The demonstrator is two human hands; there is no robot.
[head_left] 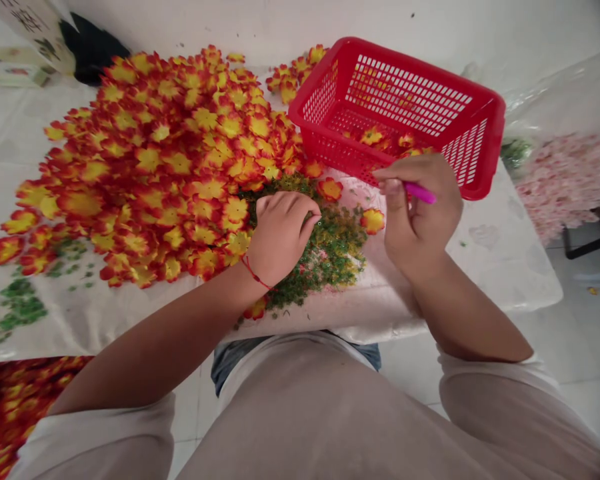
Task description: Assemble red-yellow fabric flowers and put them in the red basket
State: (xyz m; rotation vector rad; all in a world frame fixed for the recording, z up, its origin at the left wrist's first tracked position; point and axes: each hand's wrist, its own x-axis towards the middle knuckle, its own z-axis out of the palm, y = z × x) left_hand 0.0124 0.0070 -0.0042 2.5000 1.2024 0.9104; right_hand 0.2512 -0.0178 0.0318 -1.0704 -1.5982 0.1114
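My right hand (427,207) is closed around a bright pink pen-like stick (420,193), just in front of the red basket. What its tip is, I cannot make out behind the fingers. My left hand (284,233) rests over a mound of tiny green and yellowish plastic pieces (330,250), thumb and forefinger pinched together. Anything between those fingertips is too small to name. Left of it spreads a large heap of red-and-yellow artificial flower heads (165,167). Two single flower heads lie between my hands, one of them a yellow-centred flower (373,221).
A red plastic basket (490,107) with some flower heads inside stands at the back of the white-covered table (520,267). Loose green pieces (20,303) lie at the left. Pink flowers (570,180) under clear plastic are at the right. More red-yellow flowers (10,413) sit below the table's left edge.
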